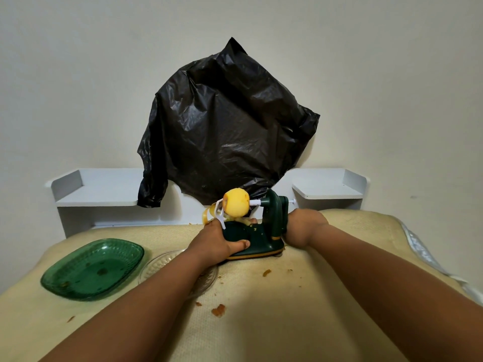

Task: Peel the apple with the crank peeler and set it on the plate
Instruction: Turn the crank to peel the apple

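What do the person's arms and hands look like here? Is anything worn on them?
Both forearms are bare, with no sleeves in view. The left hand and right hand wear no gloves; no rings, watch or bracelet show on the parts visible.

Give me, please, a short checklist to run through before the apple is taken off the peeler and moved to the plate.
1. Apple fully peeled: ok on the side in view, all yellow flesh; far side cannot tell.
2. Peeler held steady: ok, left hand grips its base.
3. Right hand free to take the apple: cannot tell, its fingers are hidden behind the peeler.
4. Blade arm clear of the apple: not ok, it sits against the left end.
5. Green plate ready: ok, holds only small bits.
6. Path to the plate: ok, apart from the clear plate under the left forearm.
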`<state>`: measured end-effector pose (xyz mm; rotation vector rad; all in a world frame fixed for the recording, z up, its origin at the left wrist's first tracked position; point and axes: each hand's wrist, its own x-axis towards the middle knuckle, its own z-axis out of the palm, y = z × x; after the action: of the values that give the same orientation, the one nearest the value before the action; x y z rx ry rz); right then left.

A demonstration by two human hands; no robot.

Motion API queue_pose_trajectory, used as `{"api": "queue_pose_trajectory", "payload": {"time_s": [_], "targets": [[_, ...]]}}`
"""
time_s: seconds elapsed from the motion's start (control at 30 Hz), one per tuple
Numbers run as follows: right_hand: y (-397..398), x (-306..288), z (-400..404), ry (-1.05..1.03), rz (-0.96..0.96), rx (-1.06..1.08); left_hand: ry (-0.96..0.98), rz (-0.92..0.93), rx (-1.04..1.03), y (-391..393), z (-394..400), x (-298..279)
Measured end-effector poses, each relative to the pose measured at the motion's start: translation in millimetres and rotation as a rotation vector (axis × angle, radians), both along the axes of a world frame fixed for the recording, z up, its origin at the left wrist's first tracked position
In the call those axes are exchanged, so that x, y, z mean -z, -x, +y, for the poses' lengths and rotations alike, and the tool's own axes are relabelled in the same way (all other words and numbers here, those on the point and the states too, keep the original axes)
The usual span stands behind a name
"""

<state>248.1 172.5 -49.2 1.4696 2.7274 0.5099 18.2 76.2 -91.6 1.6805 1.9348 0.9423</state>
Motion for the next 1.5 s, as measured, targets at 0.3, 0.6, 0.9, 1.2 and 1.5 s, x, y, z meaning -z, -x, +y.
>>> {"api": "queue_pose_trajectory", "payload": {"time_s": [0.3, 0.6, 0.9, 1.2, 1.5], "targets": [[-15.5, -18.3, -17.1, 0.027, -0.007, 0.0, 0.015, 0.011, -0.001, -0.7, 0.0, -1.2], [-19.5, -55.5, -30.1, -0.07, -0.099, -0.032, 0.006, 0.036, -0.003, 0.6, -0.2, -0.6], [-11.7, -101.9, -23.3, -0.242, -0.107, -0.023, 0.02, 0.024, 0.003, -0.2, -1.3, -1.6], [0.1, -122.9, 0.4, -0.256, -0.085, -0.048, -0.005, 0.002, 0.014, 1.0, -0.7, 0.2], [13.4, -127.2, 29.6, -0.225, -0.056, -0.037, -0.023, 0.01, -0.005, 1.8, 3.2, 4.1]]}}
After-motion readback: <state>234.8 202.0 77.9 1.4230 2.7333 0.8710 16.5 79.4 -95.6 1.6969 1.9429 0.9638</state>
